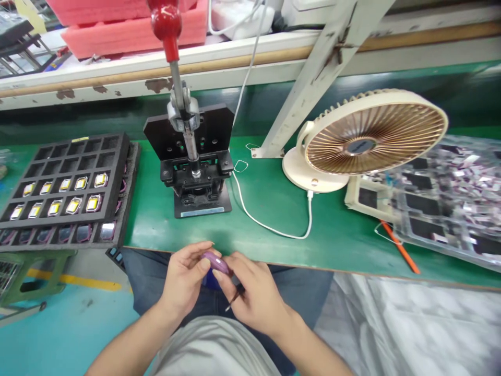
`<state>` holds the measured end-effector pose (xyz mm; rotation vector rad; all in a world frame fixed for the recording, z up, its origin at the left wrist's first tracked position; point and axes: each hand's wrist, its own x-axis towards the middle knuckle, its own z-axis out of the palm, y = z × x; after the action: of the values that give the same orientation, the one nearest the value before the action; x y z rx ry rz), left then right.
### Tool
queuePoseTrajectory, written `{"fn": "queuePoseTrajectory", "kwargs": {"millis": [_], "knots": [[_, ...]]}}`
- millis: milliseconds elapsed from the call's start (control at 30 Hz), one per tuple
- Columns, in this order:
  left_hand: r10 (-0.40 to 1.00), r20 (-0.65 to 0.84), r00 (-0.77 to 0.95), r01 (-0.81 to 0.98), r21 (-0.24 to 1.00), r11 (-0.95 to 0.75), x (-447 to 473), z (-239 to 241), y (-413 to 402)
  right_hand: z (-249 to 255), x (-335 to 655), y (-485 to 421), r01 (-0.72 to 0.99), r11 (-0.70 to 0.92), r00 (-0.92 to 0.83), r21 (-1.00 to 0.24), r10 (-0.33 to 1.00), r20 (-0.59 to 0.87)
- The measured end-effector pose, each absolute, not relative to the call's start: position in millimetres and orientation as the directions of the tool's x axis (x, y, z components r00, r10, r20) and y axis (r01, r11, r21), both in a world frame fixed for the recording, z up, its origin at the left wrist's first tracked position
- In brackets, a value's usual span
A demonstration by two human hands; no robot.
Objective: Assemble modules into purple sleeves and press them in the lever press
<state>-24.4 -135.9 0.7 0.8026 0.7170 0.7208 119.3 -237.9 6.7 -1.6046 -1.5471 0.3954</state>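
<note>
Above my lap, just off the bench's front edge, a small rounded purple watch case (216, 261) is held edge-up between my two hands. My left hand (183, 282) pinches its left end between thumb and fingers. At the other end, the thumb and fingertips of my right hand (254, 292) close on the case. A thin dark tool (235, 298), its kind unclear, is tucked in the right palm with its tip pointing down. The side of the case facing away from me is hidden.
A black hand press (195, 183) with a red-knobbed lever stands ahead. Stacked foam trays (113, 209) of watch parts lie left. To the right are a fan (376, 146) with a white cable (274, 228), clear plastic trays (430, 209) and an orange stick (400, 248).
</note>
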Motion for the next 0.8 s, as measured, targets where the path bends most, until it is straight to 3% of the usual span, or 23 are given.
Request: {"fn": "queuePoseTrajectory", "kwargs": {"millis": [100,167,267,300,367,433,533,667,800], "knots": [[0.81,-0.216,0.545,-0.323,0.837,0.441,-23.4,-4.4,-137.1,1.3,119.0,-235.0,0.655,0.202,0.165,-0.728,0.902,0.398],[0.822,-0.163,0.545,-0.265,0.897,0.353,-24.5,-5.7,-135.8,-1.3,117.8,-232.9,0.571,0.198,0.22,-0.796,0.898,0.381],[0.787,0.08,0.611,-0.046,0.997,-0.066,-32.1,-4.1,-127.6,0.4,117.0,-228.5,0.245,0.051,0.32,-0.968,0.938,0.131],[0.733,0.211,0.647,-0.001,0.961,-0.276,-36.1,-3.0,-123.4,2.1,117.2,-226.5,0.105,-0.019,0.317,-0.994,0.948,0.015],[0.551,0.454,0.7,-0.002,0.773,-0.634,-44.9,-1.0,-113.4,6.5,118.8,-221.6,-0.125,-0.146,0.234,-0.981,0.957,-0.172],[0.368,0.587,0.721,-0.052,0.575,-0.817,-51.0,1.0,-101.2,12.0,124.1,-214.3,-0.206,-0.218,0.126,-0.954,0.961,-0.247],[0.292,0.643,0.708,-0.021,0.433,-0.901,-46.7,4.3,-76.5,27.6,143.6,-198.0,0.024,-0.177,0.189,-0.984,0.967,-0.17],[0.424,0.644,0.637,0.243,0.355,-0.903,-15.6,5.8,-35.1,72.4,180.8,-170.4,0.407,-0.014,0.504,-0.914,0.837,0.211],[0.449,0.588,0.673,0.334,0.3,-0.894,15.3,-1.3,-12.4,132.9,200.6,-146.8,0.583,0.152,0.556,-0.798,0.641,0.529]]}}
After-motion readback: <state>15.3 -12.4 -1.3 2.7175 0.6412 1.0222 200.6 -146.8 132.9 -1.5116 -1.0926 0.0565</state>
